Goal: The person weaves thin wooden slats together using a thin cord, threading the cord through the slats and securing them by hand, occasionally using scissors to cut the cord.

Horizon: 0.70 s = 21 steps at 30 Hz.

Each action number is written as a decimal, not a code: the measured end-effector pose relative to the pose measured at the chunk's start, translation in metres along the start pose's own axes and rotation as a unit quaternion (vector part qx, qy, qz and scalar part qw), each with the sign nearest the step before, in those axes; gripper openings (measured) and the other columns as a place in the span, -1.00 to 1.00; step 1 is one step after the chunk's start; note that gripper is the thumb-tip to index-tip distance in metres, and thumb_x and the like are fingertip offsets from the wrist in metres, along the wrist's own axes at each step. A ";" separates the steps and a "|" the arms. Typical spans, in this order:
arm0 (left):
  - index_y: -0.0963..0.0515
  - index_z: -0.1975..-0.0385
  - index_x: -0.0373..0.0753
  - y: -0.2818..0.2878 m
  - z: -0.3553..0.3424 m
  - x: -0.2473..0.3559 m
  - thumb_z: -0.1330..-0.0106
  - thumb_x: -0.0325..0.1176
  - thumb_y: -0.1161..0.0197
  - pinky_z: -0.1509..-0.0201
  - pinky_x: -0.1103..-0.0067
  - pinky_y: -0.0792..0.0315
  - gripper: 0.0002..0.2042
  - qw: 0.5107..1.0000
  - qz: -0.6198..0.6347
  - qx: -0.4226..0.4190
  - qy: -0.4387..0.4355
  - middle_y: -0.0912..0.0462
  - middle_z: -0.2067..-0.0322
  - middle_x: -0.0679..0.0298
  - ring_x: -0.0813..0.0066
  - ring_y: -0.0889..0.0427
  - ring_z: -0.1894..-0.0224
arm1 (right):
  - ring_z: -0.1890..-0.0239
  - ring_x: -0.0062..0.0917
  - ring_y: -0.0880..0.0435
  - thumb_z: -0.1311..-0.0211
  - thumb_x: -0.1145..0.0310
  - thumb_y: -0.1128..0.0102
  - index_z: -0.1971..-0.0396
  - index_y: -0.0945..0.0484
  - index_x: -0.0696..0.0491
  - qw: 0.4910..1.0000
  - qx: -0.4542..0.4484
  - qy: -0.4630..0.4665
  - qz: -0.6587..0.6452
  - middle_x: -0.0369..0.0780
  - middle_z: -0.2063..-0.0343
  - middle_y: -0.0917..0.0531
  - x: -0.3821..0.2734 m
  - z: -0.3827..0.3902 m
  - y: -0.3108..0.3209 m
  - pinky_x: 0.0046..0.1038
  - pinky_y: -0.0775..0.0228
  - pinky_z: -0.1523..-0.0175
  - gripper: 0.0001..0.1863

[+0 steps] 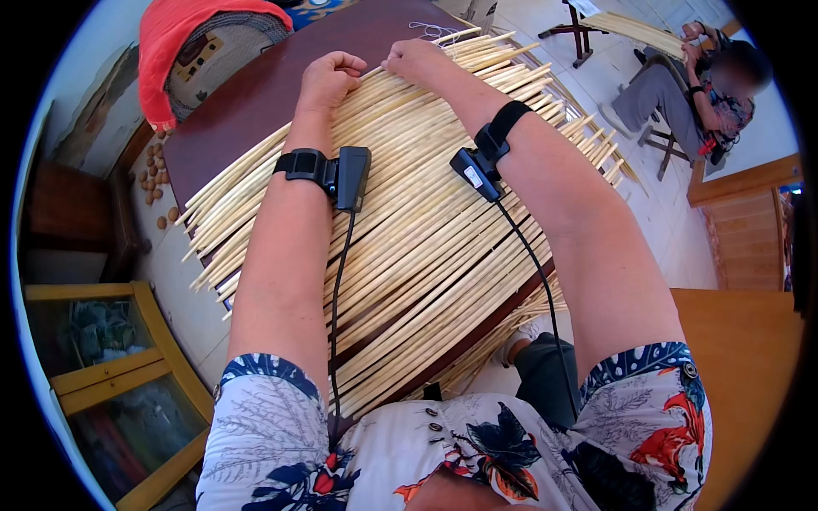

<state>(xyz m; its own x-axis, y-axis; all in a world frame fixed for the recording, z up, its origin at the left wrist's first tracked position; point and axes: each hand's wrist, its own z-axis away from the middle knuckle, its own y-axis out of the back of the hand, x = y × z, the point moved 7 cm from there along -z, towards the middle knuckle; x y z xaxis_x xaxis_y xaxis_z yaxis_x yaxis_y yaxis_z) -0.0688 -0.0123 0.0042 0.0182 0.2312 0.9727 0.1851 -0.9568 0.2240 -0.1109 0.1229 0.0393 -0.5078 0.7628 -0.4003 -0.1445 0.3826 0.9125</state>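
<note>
A wide mat of pale, thin reeds (400, 255) lies on a dark reddish-brown table (221, 128), its rows running slantwise and their ends uneven. My left hand (334, 81) is at the far edge of the reeds, fingers curled; what they grip is too small to make out. Just to its right, my right hand (413, 61) is closed at the same edge, its fingertips hidden or too small to show what they hold. Loose white string (434, 30) lies on the reeds beyond it. Both forearms reach over the mat, each with a strapped black device and cable.
A red cushioned basket (158, 64) stands at back left, with several round brown objects (155, 175) on the floor below. A yellow glass-door cabinet (136, 375) is at left. At upper right a seated person (716, 111) holds pale reeds (635, 27). A wooden surface (728, 375) is at right.
</note>
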 end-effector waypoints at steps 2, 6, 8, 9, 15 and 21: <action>-0.58 0.46 -0.30 0.001 0.001 0.000 0.17 -0.71 -0.12 0.38 0.69 -0.41 -0.75 1.000 0.024 0.017 -0.009 -0.54 0.52 0.31 0.57 -0.49 0.46 | 0.18 -0.20 -0.53 -0.03 0.13 -0.07 0.37 -0.59 0.13 0.999 -0.021 -0.022 0.012 -0.03 0.30 -0.57 -0.001 0.002 -0.001 -0.30 -0.34 0.07 -0.64; -0.57 0.47 -0.31 0.005 -0.002 -0.001 0.18 -0.72 -0.12 0.40 0.69 -0.39 -0.75 1.000 0.027 0.012 -0.010 -0.53 0.52 0.31 0.58 -0.48 0.46 | 0.19 -0.22 -0.54 -0.04 0.14 -0.07 0.38 -0.59 0.13 0.999 0.022 -0.043 0.002 -0.04 0.30 -0.58 0.003 -0.001 -0.002 -0.31 -0.35 0.07 -0.66; -0.58 0.48 -0.31 0.004 -0.001 0.002 0.18 -0.71 -0.12 0.41 0.69 -0.38 -0.76 0.999 0.019 0.024 -0.013 -0.54 0.53 0.31 0.59 -0.48 0.49 | 0.18 -0.24 -0.54 -0.05 0.15 -0.07 0.39 -0.60 0.12 0.997 0.050 -0.050 0.012 -0.05 0.30 -0.59 0.009 -0.005 -0.002 -0.32 -0.35 0.07 -0.67; -0.58 0.48 -0.31 0.004 0.000 0.002 0.18 -0.71 -0.12 0.41 0.69 -0.38 -0.76 0.999 0.020 0.026 -0.012 -0.54 0.53 0.31 0.59 -0.48 0.49 | 0.18 -0.24 -0.54 -0.05 0.15 -0.07 0.39 -0.60 0.12 0.998 0.048 -0.049 0.012 -0.05 0.30 -0.59 0.010 -0.006 -0.004 -0.32 -0.35 0.07 -0.67; -0.58 0.46 -0.33 0.002 0.005 0.008 0.13 -0.67 -0.13 0.35 0.67 -0.41 -0.80 0.999 -0.030 0.034 0.008 -0.58 0.49 0.25 0.52 -0.51 0.46 | 0.32 -0.26 -0.54 0.00 0.16 -0.12 0.43 -0.56 0.11 0.996 0.078 -0.029 0.014 -0.11 0.46 -0.59 0.020 -0.013 0.003 -0.36 -0.35 0.17 -0.70; -0.59 0.52 -0.34 0.007 0.007 0.011 0.14 -0.65 -0.14 0.38 0.67 -0.40 -0.83 0.995 -0.087 0.057 -0.007 -0.59 0.53 0.21 0.53 -0.51 0.49 | 0.46 -0.61 -0.50 -0.12 0.24 -0.09 0.57 -0.50 0.09 0.904 -0.063 -0.185 -0.380 -0.25 0.56 -0.57 0.031 0.007 -0.009 -0.56 -0.34 0.34 -0.77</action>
<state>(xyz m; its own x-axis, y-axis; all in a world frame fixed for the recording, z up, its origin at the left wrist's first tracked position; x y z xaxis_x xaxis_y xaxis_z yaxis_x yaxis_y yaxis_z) -0.0603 -0.0150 0.0161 -0.0102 0.3947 0.9187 0.2976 -0.8760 0.3797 -0.1198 0.1470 0.0181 0.0952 0.4355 -0.8952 -0.4390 0.8254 0.3549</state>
